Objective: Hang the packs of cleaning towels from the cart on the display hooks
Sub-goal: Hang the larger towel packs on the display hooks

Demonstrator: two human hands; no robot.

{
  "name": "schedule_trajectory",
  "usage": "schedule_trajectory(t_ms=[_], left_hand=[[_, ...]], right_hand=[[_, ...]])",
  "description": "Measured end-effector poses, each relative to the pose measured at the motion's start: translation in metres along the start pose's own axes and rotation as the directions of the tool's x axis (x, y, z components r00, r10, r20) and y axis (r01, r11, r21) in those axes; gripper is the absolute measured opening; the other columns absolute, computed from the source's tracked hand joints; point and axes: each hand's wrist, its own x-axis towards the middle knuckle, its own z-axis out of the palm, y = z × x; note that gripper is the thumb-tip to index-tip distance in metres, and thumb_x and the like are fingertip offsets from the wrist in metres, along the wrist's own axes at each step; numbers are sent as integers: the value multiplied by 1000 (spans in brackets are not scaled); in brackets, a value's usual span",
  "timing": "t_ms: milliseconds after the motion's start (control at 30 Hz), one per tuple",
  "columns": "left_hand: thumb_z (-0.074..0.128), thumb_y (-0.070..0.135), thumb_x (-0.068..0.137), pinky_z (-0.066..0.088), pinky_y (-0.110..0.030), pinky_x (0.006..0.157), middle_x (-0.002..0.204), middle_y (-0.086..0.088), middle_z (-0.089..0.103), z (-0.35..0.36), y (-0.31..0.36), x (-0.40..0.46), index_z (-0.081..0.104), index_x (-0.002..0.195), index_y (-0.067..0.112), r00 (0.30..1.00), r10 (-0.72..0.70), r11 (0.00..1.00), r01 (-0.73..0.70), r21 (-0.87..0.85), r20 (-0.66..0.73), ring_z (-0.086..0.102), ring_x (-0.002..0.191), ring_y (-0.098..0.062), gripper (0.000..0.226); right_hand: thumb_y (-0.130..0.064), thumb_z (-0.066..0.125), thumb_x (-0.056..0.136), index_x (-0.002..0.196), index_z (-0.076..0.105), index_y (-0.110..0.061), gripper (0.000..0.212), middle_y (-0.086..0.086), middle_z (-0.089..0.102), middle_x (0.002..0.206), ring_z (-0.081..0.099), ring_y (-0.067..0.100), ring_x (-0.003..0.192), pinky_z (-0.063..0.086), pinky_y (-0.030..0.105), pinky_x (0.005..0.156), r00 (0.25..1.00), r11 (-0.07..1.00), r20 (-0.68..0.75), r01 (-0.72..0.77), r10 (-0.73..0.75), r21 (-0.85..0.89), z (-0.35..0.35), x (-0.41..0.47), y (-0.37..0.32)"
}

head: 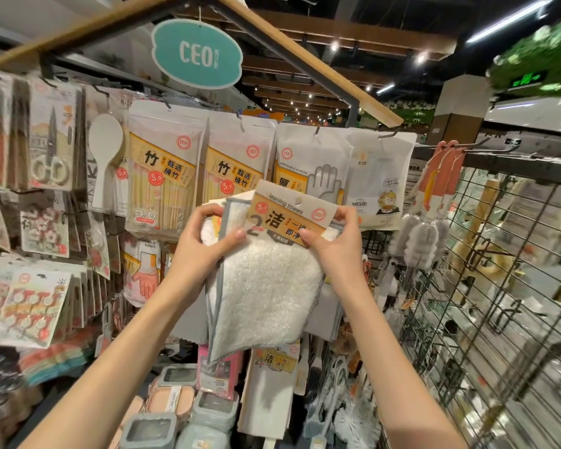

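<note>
I hold a pack of white cleaning towels [266, 286] with a yellow and white header card up in front of the display. My left hand [204, 244] grips its upper left edge, where more packs are stacked behind the front one. My right hand [334, 244] pinches the header card at its right end. A small hang hole shows near the card's top. The towels hang tilted, lower corner pointing down. The hook behind the pack is hidden. The cart is not in view.
Hanging packs of bamboo chopsticks [162, 176] and disposable gloves [314, 166] fill the hooks right behind the towels. A wire grid panel [486, 286] with bottle brushes [418, 234] stands to the right. A teal sign [196, 55] hangs overhead. Grey containers [175, 416] sit below.
</note>
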Motion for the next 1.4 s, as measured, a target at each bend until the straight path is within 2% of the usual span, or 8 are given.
schedule_trajectory(t_ms=[133, 233, 333, 467, 667, 833, 1067, 1400], left_hand=[[88, 22, 61, 55, -26, 67, 93, 2, 72, -12, -4, 4, 57, 96, 36, 1000, -10, 995, 9, -103, -4, 67, 78, -16, 49], [78, 8, 70, 56, -23, 66, 91, 11, 73, -15, -4, 5, 56, 96, 38, 999, 18, 998, -16, -61, 32, 68, 81, -11, 45], [72, -3, 77, 55, -22, 64, 96, 8, 71, -17, -4, 5, 56, 97, 40, 999, 42, 999, -42, -2, 27, 68, 81, -10, 50], [74, -3, 74, 53, -34, 87, 119, 6, 64, -19, -3, 6, 61, 107, 40, 992, 106, 994, -104, 35, -62, 64, 106, -21, 56], [73, -3, 76, 42, -44, 106, 120, 23, 61, -21, 0, 9, 59, 118, 44, 970, 191, 979, -177, 103, -153, 56, 119, -9, 64], [72, -4, 78, 44, -46, 104, 121, 23, 61, -23, -1, 18, 59, 117, 39, 962, 186, 982, -174, 76, -201, 57, 118, -13, 59], [73, 0, 78, 41, -49, 106, 120, 25, 60, -29, -10, 25, 60, 113, 46, 966, 186, 981, -170, 98, -182, 55, 122, -15, 59], [73, 1, 78, 45, -45, 103, 122, 24, 60, -28, -20, 32, 59, 115, 49, 968, 187, 980, -171, 106, -165, 59, 117, -13, 62]], right_hand=[[-4, 73, 78, 106, 41, -19, 46, -11, 56, 103, 54, -10, 91, 42, 0, 68, 999, 999, -33, -22, 23, 43, -7, 2, 6], [0, 72, 77, 117, 40, -20, 54, 0, 55, 113, 55, 2, 99, 45, 3, 67, 998, 997, -36, -41, 44, 70, -11, 4, 12], [3, 71, 77, 120, 41, -28, 61, -5, 53, 114, 56, 1, 99, 50, 10, 67, 998, 993, -26, -45, 48, 110, -14, 3, 21], [4, 72, 76, 114, 47, -28, 56, -18, 54, 108, 55, 1, 100, 51, 16, 76, 996, 996, -56, -66, 69, 59, -22, 1, 41], [10, 67, 77, 113, 50, -25, 53, -10, 53, 105, 55, -15, 87, 45, 4, 60, 988, 988, 25, -152, 152, 3, -29, -17, 89], [14, 64, 77, 118, 52, -20, 54, -8, 49, 126, 48, 8, 112, 43, 0, 68, 965, 965, 62, -249, 255, -83, -27, -28, 131], [10, 67, 77, 110, 51, -25, 51, -22, 50, 102, 51, -4, 91, 47, 10, 64, 947, 942, -39, -322, 320, -100, -33, -18, 161], [11, 65, 78, 112, 50, -25, 52, -16, 51, 106, 49, -6, 91, 42, 1, 62, 948, 944, -100, -313, 303, -104, -31, -4, 179]])
